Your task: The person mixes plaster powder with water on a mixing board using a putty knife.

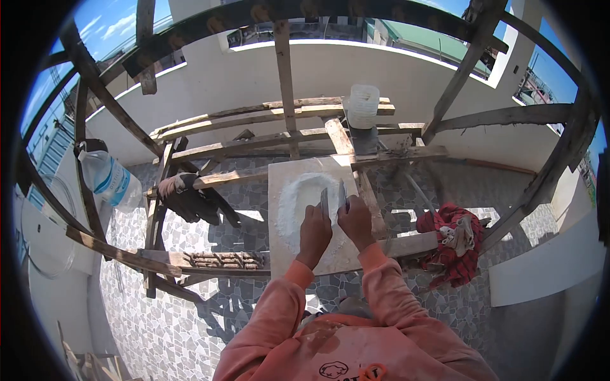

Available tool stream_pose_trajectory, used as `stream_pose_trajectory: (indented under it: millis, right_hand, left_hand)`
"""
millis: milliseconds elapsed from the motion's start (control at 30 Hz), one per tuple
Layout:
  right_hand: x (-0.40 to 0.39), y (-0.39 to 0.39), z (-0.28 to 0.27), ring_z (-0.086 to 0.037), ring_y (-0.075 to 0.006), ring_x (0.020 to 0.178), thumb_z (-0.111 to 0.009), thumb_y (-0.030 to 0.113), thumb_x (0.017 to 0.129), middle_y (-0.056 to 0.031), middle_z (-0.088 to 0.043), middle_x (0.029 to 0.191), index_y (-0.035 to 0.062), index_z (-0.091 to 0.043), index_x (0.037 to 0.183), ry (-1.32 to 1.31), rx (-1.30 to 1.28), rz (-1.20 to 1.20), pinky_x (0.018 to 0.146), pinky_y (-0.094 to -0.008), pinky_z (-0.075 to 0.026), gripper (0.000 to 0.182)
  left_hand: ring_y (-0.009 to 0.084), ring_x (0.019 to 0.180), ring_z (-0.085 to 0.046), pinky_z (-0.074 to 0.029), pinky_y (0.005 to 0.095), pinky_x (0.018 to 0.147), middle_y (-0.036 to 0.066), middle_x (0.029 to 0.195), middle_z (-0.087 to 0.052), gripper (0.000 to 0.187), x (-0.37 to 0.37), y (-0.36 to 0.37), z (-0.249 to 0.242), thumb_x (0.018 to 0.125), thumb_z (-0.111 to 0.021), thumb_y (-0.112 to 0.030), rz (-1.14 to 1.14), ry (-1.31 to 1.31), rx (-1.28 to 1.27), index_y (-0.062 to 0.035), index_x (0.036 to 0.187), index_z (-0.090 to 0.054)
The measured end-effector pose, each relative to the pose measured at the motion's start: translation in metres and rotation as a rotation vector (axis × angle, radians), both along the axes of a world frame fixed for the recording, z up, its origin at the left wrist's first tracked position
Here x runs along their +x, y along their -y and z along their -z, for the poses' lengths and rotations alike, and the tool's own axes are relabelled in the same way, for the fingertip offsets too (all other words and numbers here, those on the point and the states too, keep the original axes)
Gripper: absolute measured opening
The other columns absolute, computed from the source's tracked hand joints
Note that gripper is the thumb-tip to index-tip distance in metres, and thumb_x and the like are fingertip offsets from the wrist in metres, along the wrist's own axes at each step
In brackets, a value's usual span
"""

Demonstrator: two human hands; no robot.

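A pale square board [277, 190] lies across the wooden beams in front of me, bearing a ring of white powder [290, 202] with a smooth, whitish middle. My left hand [315, 230] is closed round a thin flat metal blade [325, 203] that points away from me. Close beside it, my right hand [356, 222] grips a second flat blade [342, 192], also pointing away. Both blades stand nearly on edge, over the right part of the powder ring. The two hands are side by side with a narrow gap between them.
Wooden beams [241, 176] surround the board. A dark glove [184, 197] hangs left; a water bottle [114, 181] hangs farther left. Twisted rods [225, 260] lie on the near-left beam. Red cloth [454, 254] hangs right. A translucent container [363, 106] stands beyond the board.
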State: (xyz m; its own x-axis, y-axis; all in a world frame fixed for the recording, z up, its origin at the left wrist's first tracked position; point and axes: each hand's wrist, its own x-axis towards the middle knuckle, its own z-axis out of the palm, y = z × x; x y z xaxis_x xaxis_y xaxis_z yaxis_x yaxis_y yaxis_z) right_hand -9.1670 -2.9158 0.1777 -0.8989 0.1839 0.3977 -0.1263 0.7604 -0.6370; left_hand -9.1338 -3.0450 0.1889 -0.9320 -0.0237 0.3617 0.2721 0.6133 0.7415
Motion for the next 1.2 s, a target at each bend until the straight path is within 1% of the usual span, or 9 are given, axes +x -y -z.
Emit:
stream_pose_trajectory:
  millis: [67,333,400,533,567,733,833,1000,1200]
  right_hand:
    - [0.002,-0.005,0.000,-0.064,-0.0412,0.079,-0.066,0.014,0.082,-0.0232,-0.064,0.082,-0.0027,-0.062,0.086,0.015,-0.087,-0.258,0.069,-0.0496,-0.049,0.017]
    - [0.016,-0.118,0.014,-0.064,-0.0364,0.071,-0.066,0.018,0.086,-0.0214,-0.063,0.078,-0.0015,-0.063,0.088,0.183,-0.300,-0.121,0.066,-0.0442,-0.049,0.019]
    - [0.018,-0.161,0.041,-0.067,-0.0360,0.075,-0.064,0.016,0.086,-0.0233,-0.066,0.081,-0.0024,-0.066,0.090,0.367,-0.318,-0.058,0.069,-0.0424,-0.051,0.019]
    - [0.030,-0.234,0.115,-0.060,-0.0194,0.066,-0.066,0.019,0.086,-0.0113,-0.063,0.073,-0.0030,-0.066,0.087,0.533,-0.498,-0.069,0.062,-0.0361,-0.047,0.022]
    - [0.040,-0.245,0.115,-0.055,-0.0139,0.064,-0.067,0.021,0.087,-0.0056,-0.059,0.070,-0.0025,-0.065,0.086,0.578,-0.562,-0.072,0.058,-0.0334,-0.044,0.023]
    - [0.054,-0.268,0.126,-0.040,-0.0045,0.060,-0.067,0.022,0.090,0.0061,-0.048,0.066,0.0012,-0.065,0.082,0.710,-0.772,-0.094,0.051,-0.0270,-0.032,0.022]
    - [0.045,-0.255,0.108,-0.039,-0.0043,0.059,-0.067,0.022,0.090,0.0068,-0.045,0.064,0.0031,-0.065,0.082,0.768,-0.840,-0.166,0.050,-0.0273,-0.030,0.021]
    - [0.022,-0.238,0.125,-0.044,-0.0069,0.060,-0.067,0.021,0.091,0.0029,-0.050,0.063,-0.0001,-0.064,0.081,0.781,-0.510,-0.331,0.052,-0.0282,-0.035,0.023]
    - [0.013,-0.224,0.131,-0.058,-0.0101,0.065,-0.067,0.023,0.090,-0.0034,-0.063,0.068,0.0015,-0.070,0.090,0.831,-0.352,-0.401,0.061,-0.0323,-0.048,0.022]
  left_hand:
    - [0.0478,0.083,-0.060,-0.049,0.0552,0.070,0.024,0.098,-0.054,0.018,0.001,-0.012,0.002,0.096,-0.053,-0.014,-0.004,0.003,-0.020,0.0027,0.104,-0.056]
    - [0.0474,0.077,-0.060,-0.047,0.0519,0.066,0.025,0.088,-0.058,0.020,0.012,-0.049,0.031,0.093,-0.059,-0.016,-0.095,0.009,-0.073,0.0038,0.096,-0.057]
    - [0.0424,0.074,-0.062,-0.048,0.0497,0.067,0.023,0.083,-0.062,0.024,0.026,-0.065,0.048,0.091,-0.061,-0.019,-0.059,0.249,0.066,0.0048,0.096,-0.060]
    - [0.0284,0.069,-0.065,-0.048,0.0438,0.062,0.016,0.067,-0.063,0.030,0.050,-0.086,0.135,0.085,-0.070,-0.022,-0.101,0.604,0.372,0.0061,0.092,-0.063]
    - [0.0187,0.072,-0.065,-0.052,0.0382,0.061,0.010,0.077,-0.066,0.026,0.058,-0.089,0.141,0.087,-0.069,-0.018,-0.113,0.799,0.459,0.0050,0.098,-0.064]
    - [0.0165,0.076,-0.066,-0.059,0.0313,0.066,0.007,0.094,-0.067,0.017,0.079,-0.110,0.139,0.091,-0.062,-0.007,-0.263,0.891,0.999,0.0015,0.106,-0.065]
    - [0.0134,0.074,-0.061,-0.055,0.0304,0.061,0.003,0.084,-0.061,0.011,0.084,-0.117,0.146,0.090,-0.064,-0.008,-0.314,0.874,0.912,-0.0012,0.097,-0.060]
    - [0.0132,0.067,-0.059,-0.055,0.0282,0.057,0.003,0.079,-0.059,0.014,0.080,-0.121,0.211,0.089,-0.068,-0.010,-0.359,0.740,0.535,-0.0006,0.085,-0.058]
    - [0.0444,0.103,-0.065,-0.052,0.0461,0.087,0.026,0.102,-0.068,0.046,0.073,-0.136,0.164,0.077,-0.078,-0.027,-0.500,0.715,0.131,0.0001,0.109,-0.059]
